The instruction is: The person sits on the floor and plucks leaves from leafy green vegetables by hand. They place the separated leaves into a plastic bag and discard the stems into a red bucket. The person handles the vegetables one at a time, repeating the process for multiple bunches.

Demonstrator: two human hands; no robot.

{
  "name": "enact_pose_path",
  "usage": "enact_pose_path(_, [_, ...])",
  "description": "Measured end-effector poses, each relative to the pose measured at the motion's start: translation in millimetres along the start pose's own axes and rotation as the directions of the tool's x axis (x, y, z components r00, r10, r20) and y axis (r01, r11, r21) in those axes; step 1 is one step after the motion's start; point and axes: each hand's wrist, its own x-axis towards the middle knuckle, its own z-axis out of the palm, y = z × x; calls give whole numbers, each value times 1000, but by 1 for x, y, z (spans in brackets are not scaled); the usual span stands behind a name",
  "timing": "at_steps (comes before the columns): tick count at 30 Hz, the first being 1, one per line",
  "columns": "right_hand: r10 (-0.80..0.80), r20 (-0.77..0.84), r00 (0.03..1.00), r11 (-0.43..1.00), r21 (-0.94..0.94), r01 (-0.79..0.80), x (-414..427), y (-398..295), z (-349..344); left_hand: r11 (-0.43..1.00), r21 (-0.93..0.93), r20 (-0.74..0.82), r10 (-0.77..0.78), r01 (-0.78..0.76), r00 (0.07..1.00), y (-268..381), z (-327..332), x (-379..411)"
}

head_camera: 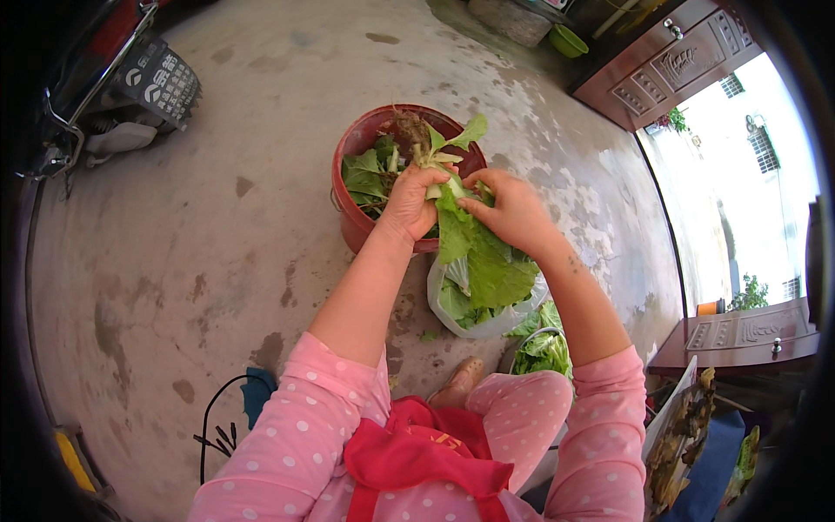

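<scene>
My left hand (pixel 414 199) is closed around the pale stalk base of a leafy green vegetable plant (pixel 489 261), its soil-covered roots pointing away from me. On the right, the thumb and fingers of my right hand (pixel 505 205) pinch the plant's leaf stems. Both hands are over the near right part of a red plastic bucket (pixel 349 215), which holds leaves and roots. The plant's broad leaves hang over a translucent plastic bag (pixel 450 320) with more green leaves inside. Nearer to me, leafy greens (pixel 541 352) fill a round container beside my knee.
A motorcycle (pixel 124 98) stands at the upper left. Open carved doors (pixel 678 65) flank a bright doorway on the right. A green basin (pixel 567 41) lies at the top. Black cable (pixel 207 417) is on the floor at the lower left, and dried leaves (pixel 682 437) at the lower right.
</scene>
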Motion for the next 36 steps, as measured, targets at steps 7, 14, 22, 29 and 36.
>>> enact_pose_path(7, [-49,90,995,957,-282,73,7,-2,-3,997,-50,-42,-52,50,998,-6,9,-1])
enact_pose_path(14, [-52,172,984,800,-582,144,12,-8,-14,961,242,-203,-84,133,976,-9,4,1])
enact_pose_path(22, [-287,251,925,716,-585,381,22,26,0,916,341,-130,-178,213,975,-7,21,-11])
enact_pose_path(29, [-213,403,890,961,-78,266,33,52,-16,932,188,-40,-309,311,950,-7,27,-8])
enact_pose_path(36, [192,361,913,940,198,-276,11,82,-47,939,-265,202,-168,219,965,-5,-8,9])
